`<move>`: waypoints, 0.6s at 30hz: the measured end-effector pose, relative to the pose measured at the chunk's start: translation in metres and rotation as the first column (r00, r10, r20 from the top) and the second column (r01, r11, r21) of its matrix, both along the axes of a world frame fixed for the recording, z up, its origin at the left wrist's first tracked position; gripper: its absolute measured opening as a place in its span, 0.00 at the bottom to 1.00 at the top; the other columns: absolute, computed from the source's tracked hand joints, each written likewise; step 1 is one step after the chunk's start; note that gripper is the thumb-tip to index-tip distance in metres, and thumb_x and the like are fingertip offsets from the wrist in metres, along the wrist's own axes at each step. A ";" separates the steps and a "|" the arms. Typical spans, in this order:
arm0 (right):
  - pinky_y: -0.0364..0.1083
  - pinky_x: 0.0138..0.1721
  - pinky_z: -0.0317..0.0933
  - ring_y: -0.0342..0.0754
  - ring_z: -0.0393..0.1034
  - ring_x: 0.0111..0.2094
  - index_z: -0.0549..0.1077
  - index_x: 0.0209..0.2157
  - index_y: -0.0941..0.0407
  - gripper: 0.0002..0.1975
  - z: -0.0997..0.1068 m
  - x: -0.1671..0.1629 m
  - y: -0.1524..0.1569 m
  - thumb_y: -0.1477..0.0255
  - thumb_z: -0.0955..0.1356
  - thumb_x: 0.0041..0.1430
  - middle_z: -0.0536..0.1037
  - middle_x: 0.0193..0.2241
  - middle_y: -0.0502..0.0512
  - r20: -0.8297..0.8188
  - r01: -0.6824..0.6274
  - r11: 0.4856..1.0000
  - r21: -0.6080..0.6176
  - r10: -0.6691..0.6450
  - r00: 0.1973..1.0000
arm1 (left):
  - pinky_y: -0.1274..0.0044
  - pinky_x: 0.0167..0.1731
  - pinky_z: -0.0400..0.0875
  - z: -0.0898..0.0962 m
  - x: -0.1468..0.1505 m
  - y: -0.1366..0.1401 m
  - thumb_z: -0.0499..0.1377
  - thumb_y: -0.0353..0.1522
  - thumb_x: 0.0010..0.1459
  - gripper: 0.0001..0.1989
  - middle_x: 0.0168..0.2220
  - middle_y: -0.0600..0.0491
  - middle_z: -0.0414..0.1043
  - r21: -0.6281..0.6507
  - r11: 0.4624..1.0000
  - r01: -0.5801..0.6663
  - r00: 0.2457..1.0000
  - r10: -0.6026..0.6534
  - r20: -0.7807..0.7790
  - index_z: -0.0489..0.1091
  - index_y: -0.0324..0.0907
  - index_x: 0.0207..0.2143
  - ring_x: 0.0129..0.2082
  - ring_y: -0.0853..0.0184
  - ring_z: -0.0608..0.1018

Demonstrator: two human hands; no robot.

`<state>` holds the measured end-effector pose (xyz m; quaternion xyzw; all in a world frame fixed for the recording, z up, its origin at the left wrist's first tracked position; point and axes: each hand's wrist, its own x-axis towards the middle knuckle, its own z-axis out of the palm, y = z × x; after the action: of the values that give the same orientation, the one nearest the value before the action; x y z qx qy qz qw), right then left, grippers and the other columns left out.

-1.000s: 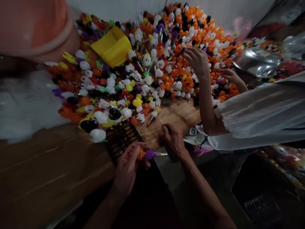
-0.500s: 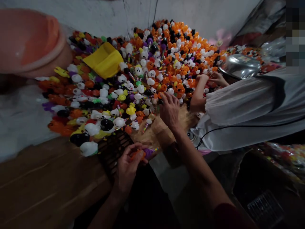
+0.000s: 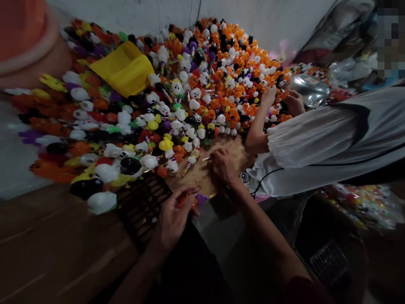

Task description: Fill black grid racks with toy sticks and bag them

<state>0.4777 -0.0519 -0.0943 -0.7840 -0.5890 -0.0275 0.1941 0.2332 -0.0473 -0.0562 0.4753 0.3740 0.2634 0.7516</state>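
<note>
My left hand [image 3: 174,215] is closed around toy-topped tubes; an orange head and a purple piece [image 3: 200,199] with a multicoloured tube end stick out past the fingertips. My right hand [image 3: 223,165] is low over the brown board [image 3: 199,173], its fingers bent together around a toy-topped tube, whose thin pale end [image 3: 206,159] pokes out to the left. The rest of that piece is hidden by the fingers. Beyond both hands lies a big heap of plastic toy heads [image 3: 177,88] in orange, white, black, yellow and purple, several with candy-coloured tubes.
A yellow scoop [image 3: 125,69] rests on the heap, left of centre. An orange tub [image 3: 28,46] stands at the far left. At right, a co-worker's hands [image 3: 268,97] and white sleeve [image 3: 297,139] reach into the heap beside a metal bowl [image 3: 308,90]. A dark crate [image 3: 144,207] lies below the heap.
My right hand has drawn back from the heap's edge to the board, with a tube end now showing at its fingers. My left hand keeps its hold. The view has shifted right.
</note>
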 end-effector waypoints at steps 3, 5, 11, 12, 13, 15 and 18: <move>0.52 0.63 0.56 0.54 0.63 0.59 0.76 0.49 0.60 0.25 -0.013 -0.008 -0.007 0.82 0.62 0.49 0.72 0.56 0.64 -0.124 -0.200 0.974 0.108 0.212 0.969 | 0.79 0.17 0.70 -0.005 0.017 0.006 0.70 0.49 0.45 0.33 0.53 0.38 0.77 -0.051 0.997 0.056 0.998 -0.057 -0.025 0.73 0.37 0.48 0.18 0.72 0.76; 0.49 0.63 0.57 0.50 0.64 0.60 0.74 0.52 0.61 0.29 -0.013 -0.005 0.000 0.83 0.59 0.48 0.71 0.58 0.64 -0.193 -0.114 0.965 0.237 0.162 0.968 | 0.79 0.16 0.70 -0.009 0.025 0.010 0.70 0.48 0.45 0.34 0.57 0.37 0.75 -0.069 0.996 0.060 0.997 -0.063 -0.040 0.71 0.38 0.50 0.17 0.73 0.76; 0.47 0.55 0.62 0.51 0.72 0.49 0.79 0.43 0.60 0.22 -0.007 0.020 0.032 0.82 0.60 0.51 0.79 0.46 0.62 -0.286 0.110 0.990 0.089 -0.080 0.955 | 0.79 0.18 0.73 -0.017 0.023 0.017 0.71 0.46 0.45 0.35 0.57 0.36 0.73 -0.063 0.998 0.007 0.998 -0.010 -0.056 0.70 0.37 0.52 0.19 0.72 0.77; 0.46 0.54 0.63 0.50 0.72 0.49 0.79 0.44 0.60 0.22 -0.007 0.024 0.035 0.82 0.60 0.52 0.80 0.47 0.62 -0.293 0.124 0.987 0.104 -0.089 0.952 | 0.79 0.18 0.73 -0.017 0.022 0.017 0.71 0.47 0.45 0.35 0.56 0.36 0.74 -0.062 0.998 0.008 0.998 -0.011 -0.055 0.70 0.37 0.51 0.19 0.72 0.78; 0.45 0.53 0.63 0.50 0.73 0.49 0.79 0.45 0.60 0.22 -0.007 0.027 0.038 0.82 0.60 0.53 0.80 0.47 0.61 -0.299 0.169 0.978 0.125 -0.126 0.946 | 0.78 0.19 0.73 -0.017 0.021 0.017 0.71 0.48 0.44 0.36 0.55 0.36 0.74 -0.061 0.998 0.008 0.998 -0.011 -0.054 0.70 0.37 0.51 0.19 0.71 0.78; 0.45 0.49 0.65 0.50 0.74 0.45 0.78 0.45 0.60 0.21 -0.007 0.035 0.045 0.80 0.59 0.56 0.81 0.45 0.62 -0.307 0.295 0.947 0.129 -0.244 0.920 | 0.78 0.19 0.73 -0.017 0.021 0.016 0.71 0.50 0.42 0.38 0.53 0.37 0.76 -0.063 0.998 0.004 0.999 -0.007 -0.052 0.70 0.37 0.51 0.19 0.71 0.78; 0.46 0.41 0.67 0.52 0.75 0.37 0.77 0.44 0.63 0.17 -0.006 0.040 0.063 0.72 0.59 0.65 0.81 0.40 0.66 -0.299 0.380 0.919 0.109 -0.334 0.894 | 0.77 0.19 0.73 -0.015 0.022 0.013 0.71 0.52 0.42 0.39 0.51 0.38 0.77 -0.061 0.998 0.006 0.999 -0.008 -0.039 0.69 0.37 0.51 0.19 0.70 0.77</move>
<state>0.5181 0.0111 -0.1006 -0.8564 -0.3978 -0.0023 0.3293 0.2554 -0.0340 -0.0714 0.4585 0.3949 0.2398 0.7592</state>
